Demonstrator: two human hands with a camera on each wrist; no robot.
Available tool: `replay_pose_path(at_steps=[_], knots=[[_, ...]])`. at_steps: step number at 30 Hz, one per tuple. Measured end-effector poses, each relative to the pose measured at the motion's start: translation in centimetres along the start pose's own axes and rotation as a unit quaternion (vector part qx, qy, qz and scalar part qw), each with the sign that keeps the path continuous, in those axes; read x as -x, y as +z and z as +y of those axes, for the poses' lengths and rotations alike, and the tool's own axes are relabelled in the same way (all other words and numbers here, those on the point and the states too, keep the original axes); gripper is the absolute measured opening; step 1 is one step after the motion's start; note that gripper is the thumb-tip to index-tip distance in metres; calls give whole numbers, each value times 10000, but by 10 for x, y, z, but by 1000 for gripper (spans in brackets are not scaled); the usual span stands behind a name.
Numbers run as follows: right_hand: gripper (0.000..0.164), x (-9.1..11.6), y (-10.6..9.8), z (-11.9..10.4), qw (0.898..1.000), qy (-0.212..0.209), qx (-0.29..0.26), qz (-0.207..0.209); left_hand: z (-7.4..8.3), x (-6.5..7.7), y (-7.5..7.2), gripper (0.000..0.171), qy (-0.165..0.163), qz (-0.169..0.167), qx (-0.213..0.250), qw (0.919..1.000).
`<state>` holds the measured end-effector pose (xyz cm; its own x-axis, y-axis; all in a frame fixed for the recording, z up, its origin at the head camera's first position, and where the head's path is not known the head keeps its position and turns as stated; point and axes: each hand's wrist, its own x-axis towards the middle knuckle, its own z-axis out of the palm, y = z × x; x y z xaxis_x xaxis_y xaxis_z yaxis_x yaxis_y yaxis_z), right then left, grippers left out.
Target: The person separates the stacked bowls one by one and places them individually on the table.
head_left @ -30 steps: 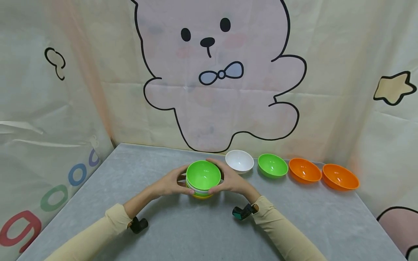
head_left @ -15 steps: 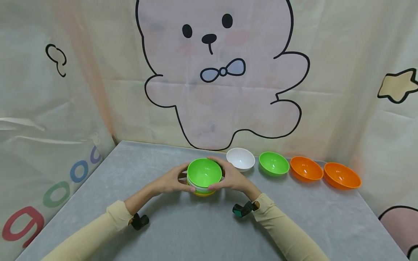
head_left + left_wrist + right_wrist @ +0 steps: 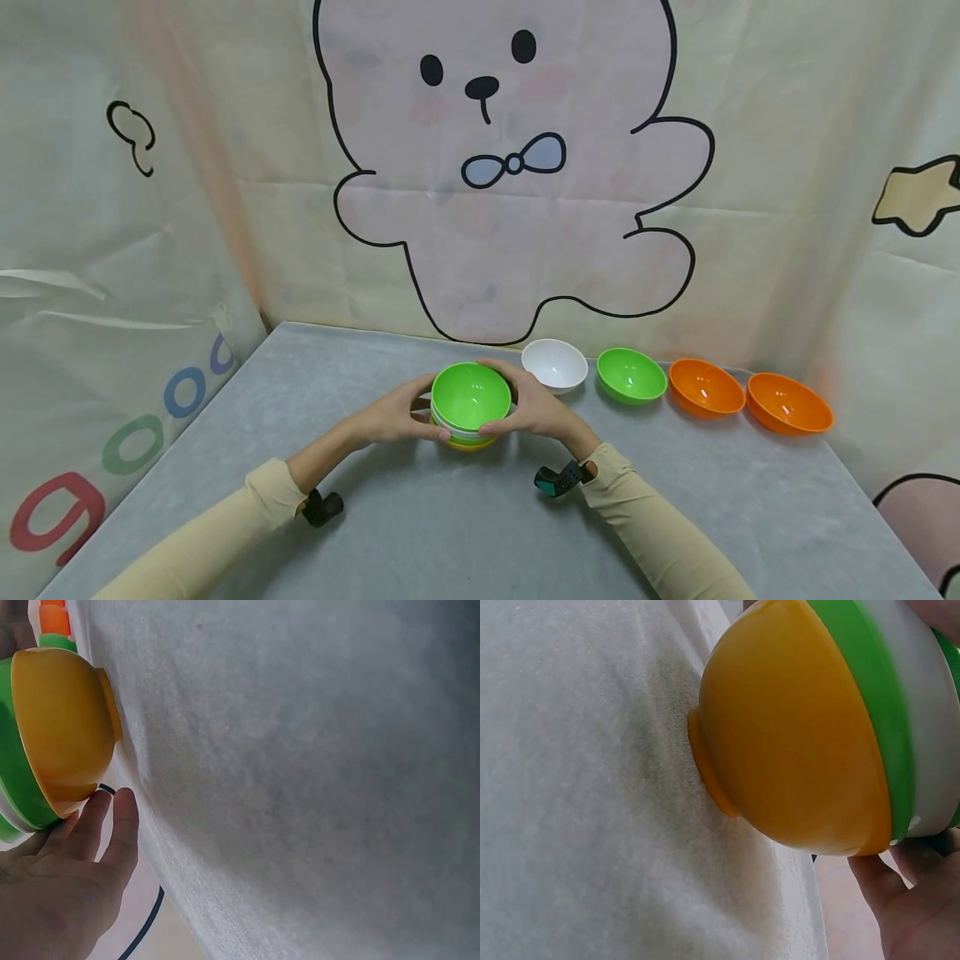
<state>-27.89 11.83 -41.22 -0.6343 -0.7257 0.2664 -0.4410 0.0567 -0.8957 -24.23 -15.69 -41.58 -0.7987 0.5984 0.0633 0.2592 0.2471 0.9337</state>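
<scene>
A stack of nested bowls (image 3: 470, 397) stands upright at the middle of the table, between both hands. A green bowl (image 3: 472, 392) is on top; beneath it show a white bowl (image 3: 922, 712), another green bowl (image 3: 877, 690) and, lowest, a yellow-orange bowl (image 3: 795, 742). My left hand (image 3: 397, 414) grips the stack from its left side, thumb at the front and fingers round behind. From the right, my right hand (image 3: 536, 408) holds it the same way. In the left wrist view, the fingertips (image 3: 94, 810) lie against the yellow-orange bowl's side.
Along the back right edge of the grey-covered table (image 3: 480, 533), a row of separate bowls runs rightward: a white bowl (image 3: 555, 367), a green bowl (image 3: 632, 377), an orange bowl (image 3: 705, 388) and another orange bowl (image 3: 789, 405). A printed cloth (image 3: 510, 250) hangs behind the table.
The head view has shifted slightly, so the whole scene sits a little higher and to the right. Both hands keep their hold on the stack, which shows no clear movement on the table.
</scene>
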Motion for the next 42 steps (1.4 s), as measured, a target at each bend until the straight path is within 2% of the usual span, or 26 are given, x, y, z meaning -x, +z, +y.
replay_pose_path(at_steps=[3, 8, 20, 25, 30, 37, 42], knots=[[97, 0, -2, 7, 10000, -28, 62, 10, 0, 0, 1, 85, 0, -10, -6, 10000], [93, 1, -5, 6, 9998, -150, 118, 90, 0, 0, 1, 85, 13, -16, -13, 10000], [96, 1, -15, -5, 9983, -441, 184, 323, -1, 1, 0, 87, -81, 20, 139, 9999], [93, 2, -22, -11, 9965, -681, 183, 451, -1, 1, 0, 88, -89, 11, 192, 9998], [91, 9, -33, -21, 9950, -730, 300, 606, 0, 1, 0, 87, -91, 6, 129, 9999], [94, 22, -50, -31, 9948, -638, -472, 642, 4, 1, 1, 86, -203, 12, 23, 9998], [96, 34, -59, -35, 9947, -534, -397, 782, 9, 1, 1, 86, -295, 17, -17, 9996]])
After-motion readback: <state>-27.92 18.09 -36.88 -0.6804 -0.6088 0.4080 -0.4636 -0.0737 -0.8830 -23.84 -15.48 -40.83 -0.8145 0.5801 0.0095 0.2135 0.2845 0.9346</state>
